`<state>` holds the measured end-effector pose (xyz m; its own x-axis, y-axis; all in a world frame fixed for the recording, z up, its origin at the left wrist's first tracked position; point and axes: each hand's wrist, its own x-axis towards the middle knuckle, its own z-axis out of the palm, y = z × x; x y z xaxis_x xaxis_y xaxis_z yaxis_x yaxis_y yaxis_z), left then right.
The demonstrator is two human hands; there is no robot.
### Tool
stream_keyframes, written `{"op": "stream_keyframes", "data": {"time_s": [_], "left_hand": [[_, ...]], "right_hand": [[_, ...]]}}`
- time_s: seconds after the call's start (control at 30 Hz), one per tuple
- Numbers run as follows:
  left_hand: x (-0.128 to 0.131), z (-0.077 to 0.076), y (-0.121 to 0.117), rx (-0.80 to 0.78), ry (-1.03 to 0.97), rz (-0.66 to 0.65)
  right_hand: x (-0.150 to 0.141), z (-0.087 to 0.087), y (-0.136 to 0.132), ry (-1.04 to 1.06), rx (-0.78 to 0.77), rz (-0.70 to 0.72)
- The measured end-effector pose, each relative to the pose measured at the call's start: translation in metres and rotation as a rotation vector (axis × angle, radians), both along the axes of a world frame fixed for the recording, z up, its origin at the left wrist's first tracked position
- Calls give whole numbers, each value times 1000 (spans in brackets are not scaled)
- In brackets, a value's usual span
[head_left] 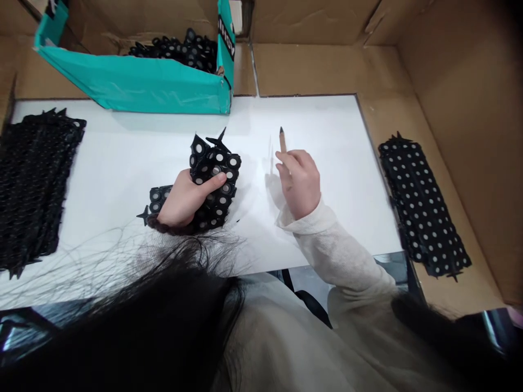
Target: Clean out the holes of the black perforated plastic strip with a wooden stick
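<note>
hands split the work: left hand [183,198] grips the black parts sheet [212,179] steady, right hand [300,182] pinches a pen-like tool [283,140] upright beside it.

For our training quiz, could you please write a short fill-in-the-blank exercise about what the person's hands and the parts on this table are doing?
1. The left hand grips a bent black sheet of parts dotted with ____ circles.
2. The right hand holds a thin stick whose tip is ____.
3. The loose black parts at the back lie in a ____ box.
4. The flat dotted stack on the right lies on ____.

Missing words: white; black; teal; cardboard
</note>
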<state>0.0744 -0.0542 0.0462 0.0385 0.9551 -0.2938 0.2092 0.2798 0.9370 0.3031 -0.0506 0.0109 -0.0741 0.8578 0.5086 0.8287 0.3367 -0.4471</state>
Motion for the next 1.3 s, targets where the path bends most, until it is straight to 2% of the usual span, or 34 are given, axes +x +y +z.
{"op": "stream_keyframes", "data": {"time_s": [0.1,0.2,0.27,0.33,0.43,0.5,0.57,0.63,0.8,0.97,1.2,1.3], "left_hand": [[0,0,0,5,-4,1],[1,0,-1,25,-2,3],[2,0,-2,40,-7,1],[4,0,-2,53,-11,-10],[5,-2,-3,53,6,-42],[5,-2,-4,49,13,-75],[5,-1,-3,39,-13,-123],[6,0,-2,22,-67,-172],[5,3,0,-23,-159,-251],[4,0,1,-43,-178,-257],[6,-1,0,-26,-125,-224],[-3,6,3,8,-63,-304]], "right_hand": [[-3,-4,-2,-215,-160,12],[-9,0,-7,-232,-189,2],[-14,7,-12,-86,-119,3],[-21,15,-18,136,-125,132],[-34,21,-25,482,-435,454],[-42,20,-29,700,-631,526],[-48,18,-30,862,-693,507],[-50,15,-31,928,-687,491],[-50,10,-30,928,-634,536],[-50,10,-30,888,-609,555],[-48,10,-30,786,-568,593],[-48,9,-31,794,-568,531]]}}
